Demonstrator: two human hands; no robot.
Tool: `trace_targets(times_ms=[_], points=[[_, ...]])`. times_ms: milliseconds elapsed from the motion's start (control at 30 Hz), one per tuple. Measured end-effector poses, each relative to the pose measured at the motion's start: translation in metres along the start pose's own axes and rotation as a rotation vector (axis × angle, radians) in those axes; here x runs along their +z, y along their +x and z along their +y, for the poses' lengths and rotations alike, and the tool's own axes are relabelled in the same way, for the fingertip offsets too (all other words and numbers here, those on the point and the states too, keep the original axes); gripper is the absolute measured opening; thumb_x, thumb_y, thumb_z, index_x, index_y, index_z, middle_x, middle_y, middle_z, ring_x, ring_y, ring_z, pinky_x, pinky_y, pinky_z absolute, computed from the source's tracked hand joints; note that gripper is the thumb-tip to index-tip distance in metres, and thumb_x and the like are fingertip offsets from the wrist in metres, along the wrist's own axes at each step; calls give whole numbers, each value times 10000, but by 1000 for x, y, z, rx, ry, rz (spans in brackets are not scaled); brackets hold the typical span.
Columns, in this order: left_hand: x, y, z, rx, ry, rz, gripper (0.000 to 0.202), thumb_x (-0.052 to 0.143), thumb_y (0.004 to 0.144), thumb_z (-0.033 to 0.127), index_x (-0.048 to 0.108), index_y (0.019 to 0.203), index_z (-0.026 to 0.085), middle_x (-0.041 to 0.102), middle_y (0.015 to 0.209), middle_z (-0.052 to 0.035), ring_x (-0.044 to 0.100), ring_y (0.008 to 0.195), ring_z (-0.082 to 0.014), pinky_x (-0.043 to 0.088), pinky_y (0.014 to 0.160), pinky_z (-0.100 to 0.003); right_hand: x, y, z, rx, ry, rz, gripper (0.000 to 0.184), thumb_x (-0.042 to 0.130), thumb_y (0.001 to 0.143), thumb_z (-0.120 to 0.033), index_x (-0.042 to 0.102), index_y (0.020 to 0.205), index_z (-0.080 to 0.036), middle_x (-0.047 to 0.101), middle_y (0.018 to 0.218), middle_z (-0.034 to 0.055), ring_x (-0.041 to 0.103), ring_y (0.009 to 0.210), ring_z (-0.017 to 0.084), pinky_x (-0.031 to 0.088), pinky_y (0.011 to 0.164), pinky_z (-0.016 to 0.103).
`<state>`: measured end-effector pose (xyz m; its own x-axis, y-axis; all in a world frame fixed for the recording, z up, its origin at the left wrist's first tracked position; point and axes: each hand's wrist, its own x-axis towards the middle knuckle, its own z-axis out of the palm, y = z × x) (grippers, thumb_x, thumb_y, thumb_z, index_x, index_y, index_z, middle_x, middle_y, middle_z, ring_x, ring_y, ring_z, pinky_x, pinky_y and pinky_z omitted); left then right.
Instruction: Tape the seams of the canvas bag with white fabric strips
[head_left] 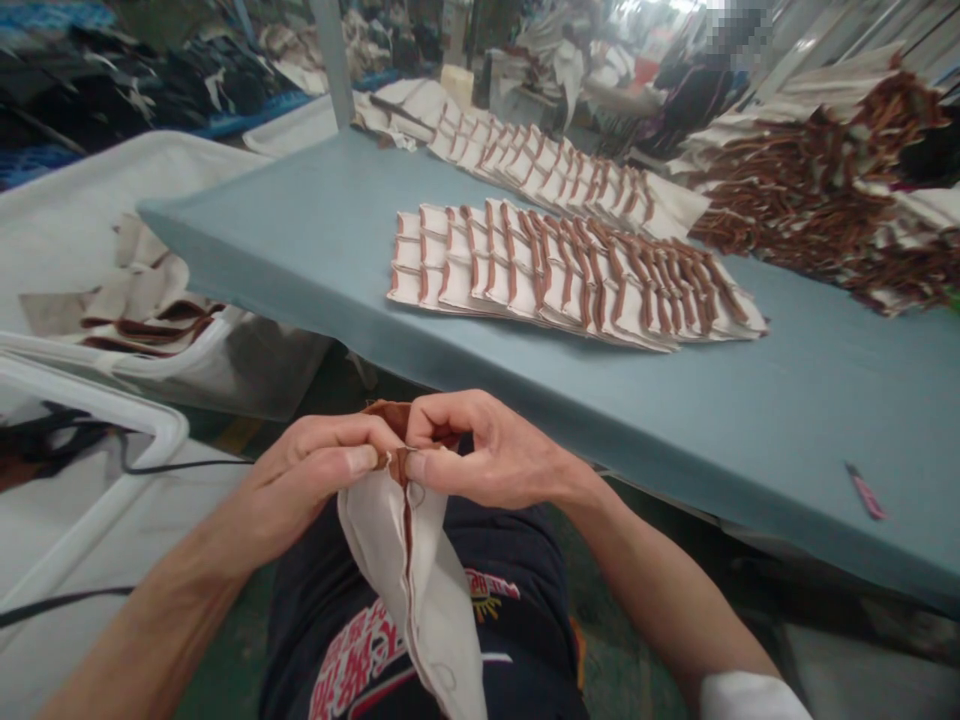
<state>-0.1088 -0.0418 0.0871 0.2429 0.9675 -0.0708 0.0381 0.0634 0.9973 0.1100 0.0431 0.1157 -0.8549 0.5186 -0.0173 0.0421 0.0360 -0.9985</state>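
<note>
Between my two hands hangs a cream fabric piece with brown edging [431, 570], held by its brown top end over my lap. My left hand [322, 465] pinches that end from the left, thumb and forefinger closed on it. Right beside it, my right hand [487, 450] pinches the same brown edge, its fingers curled and the thumb pressed down. A seam runs down the middle of the piece, and loose threads show along it. The fabric's lower end drops past the bottom of the view.
On the blue-grey table [300, 240] lie overlapping rows of cream-and-brown fabric pieces [562, 270]. A tall pile [817, 180] of similar pieces stands at the right. A pink-handled small tool [866, 495] rests near the front edge. White bins [187, 160] stand at the left, one holding fabric.
</note>
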Motion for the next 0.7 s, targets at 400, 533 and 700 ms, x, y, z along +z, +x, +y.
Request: trace_targets(times_ms=[400,533,700], points=[[-6,-2,26,50,355,3,193,724,959,342,879,899,243,822,802,18,692,698,-135,510,623,-151,-13,13,10,-9,115,-103,283,795,846,-388,606,788,-185,567,730,-51,455,653,100,371,596,234],[-3,-5,27,1,369,7,173,721,953,322,885,946,269,852,835,31,740,725,-139,548,648,-141,-14,8,9,19,67,-96,229,742,860,-372,630,816,-177,588,751,-40,476,660,101,394,604,232],[4,-7,36,51,450,109,172,717,897,289,861,806,262,787,672,64,681,551,-105,477,509,-121,-8,-1,3,16,-17,-62,225,741,872,-376,655,825,-173,560,729,-56,451,644,96,374,585,227]])
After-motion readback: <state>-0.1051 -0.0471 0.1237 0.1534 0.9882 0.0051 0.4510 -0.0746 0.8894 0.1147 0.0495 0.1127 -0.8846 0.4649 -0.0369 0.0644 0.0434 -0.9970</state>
